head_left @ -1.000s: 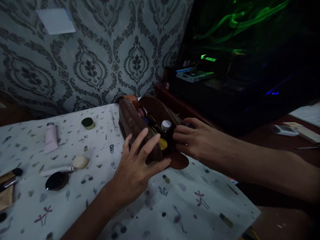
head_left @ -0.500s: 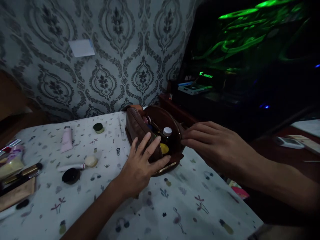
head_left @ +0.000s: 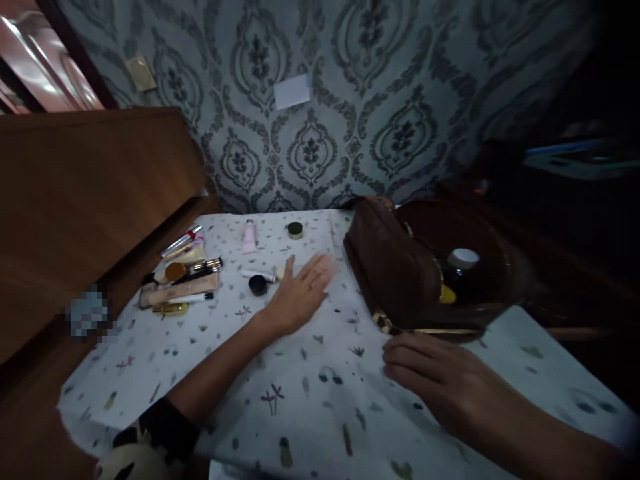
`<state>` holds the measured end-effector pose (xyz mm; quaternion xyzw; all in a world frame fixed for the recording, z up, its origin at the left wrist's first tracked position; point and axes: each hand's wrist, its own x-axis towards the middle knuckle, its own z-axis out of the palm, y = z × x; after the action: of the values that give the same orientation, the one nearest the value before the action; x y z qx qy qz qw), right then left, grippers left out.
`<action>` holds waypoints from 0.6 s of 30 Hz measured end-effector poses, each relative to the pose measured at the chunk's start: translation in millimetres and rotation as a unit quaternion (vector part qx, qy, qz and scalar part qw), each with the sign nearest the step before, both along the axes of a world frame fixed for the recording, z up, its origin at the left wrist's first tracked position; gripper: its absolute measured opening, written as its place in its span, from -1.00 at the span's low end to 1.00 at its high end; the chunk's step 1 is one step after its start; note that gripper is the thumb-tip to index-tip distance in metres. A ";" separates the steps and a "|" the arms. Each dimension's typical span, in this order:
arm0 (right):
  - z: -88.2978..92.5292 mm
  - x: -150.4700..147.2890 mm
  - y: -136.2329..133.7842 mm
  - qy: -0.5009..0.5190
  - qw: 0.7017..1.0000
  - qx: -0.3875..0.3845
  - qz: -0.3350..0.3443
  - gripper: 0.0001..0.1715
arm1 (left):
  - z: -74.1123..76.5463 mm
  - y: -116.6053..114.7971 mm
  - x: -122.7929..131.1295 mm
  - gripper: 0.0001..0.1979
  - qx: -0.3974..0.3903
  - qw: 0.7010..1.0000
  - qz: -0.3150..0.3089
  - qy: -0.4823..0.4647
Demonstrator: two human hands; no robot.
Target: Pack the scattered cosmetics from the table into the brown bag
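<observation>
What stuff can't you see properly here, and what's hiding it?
All in the head view:
- Inside the brown bag: shadow and its front side hide most of what lies below the white cap.
- Right hand: its back hides the palm, so I can't tell if it holds anything.
- Left hand: its fingers are blurred.
- Beige tube: any writing is too small and blurred.

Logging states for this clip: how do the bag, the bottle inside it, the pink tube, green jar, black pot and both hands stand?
Bag: unzipped, gaping.
Bottle: white cap on.
Tube: lying, capped.
Green jar: lid on.
Black pot: open or shut unclear.
Left hand: open, blurred.
Right hand: fingers together beside bag, grip unclear.
</observation>
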<state>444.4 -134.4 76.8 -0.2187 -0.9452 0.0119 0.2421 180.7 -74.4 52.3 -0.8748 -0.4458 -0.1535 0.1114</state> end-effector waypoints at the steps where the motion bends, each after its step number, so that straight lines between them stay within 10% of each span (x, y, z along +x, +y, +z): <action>1: -6.3 -9.0 2.2 -0.007 1.000 -0.006 0.014 -0.58 | -1.7 0.8 -15.7 -0.50 -0.008 0.999 0.045 -0.012; 7: -27.7 -69.3 35.3 0.026 0.987 -0.160 -0.016 -0.65 | -17.6 1.6 -87.9 -0.36 -0.089 0.957 0.237 -0.144; 18: -76.7 -186.7 167.1 0.249 0.909 -0.218 -0.253 -0.56 | -42.1 -7.7 -103.3 -0.57 -0.112 0.970 0.185 -0.114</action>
<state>257.8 32.7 0.1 -0.4879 -0.7407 0.2106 0.4110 77.5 -82.0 10.2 -0.7608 -0.6241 -0.1778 -0.0119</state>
